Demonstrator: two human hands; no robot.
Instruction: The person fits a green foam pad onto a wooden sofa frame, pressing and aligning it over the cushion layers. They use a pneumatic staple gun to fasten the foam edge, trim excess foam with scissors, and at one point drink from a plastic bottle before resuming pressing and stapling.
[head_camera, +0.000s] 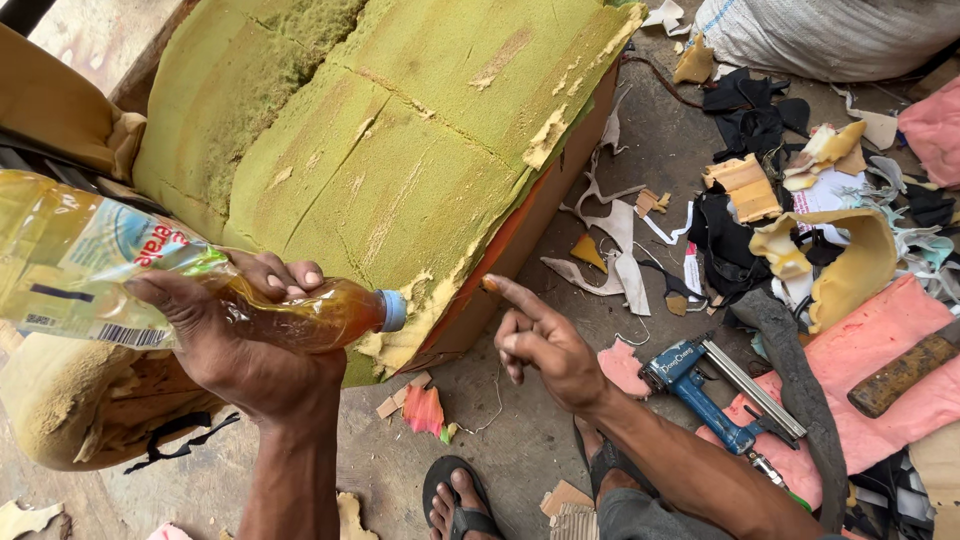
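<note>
Left hand (235, 335) grasps a clear plastic bottle (150, 280) of amber liquid, tipped on its side, its blue cap (393, 310) touching the front edge of the green foam cushion (380, 150). Right hand (545, 345) holds nothing: index finger stretched out toward the cushion's lower front corner, the other fingers curled in. Blue staple gun (710, 390) lies on the floor just right of that hand, amid foam and fabric scraps (620, 240).

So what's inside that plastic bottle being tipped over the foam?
An amber liquid fills the neck end of the plastic bottle, held tilted by the left hand. The label hides part of it.
</note>
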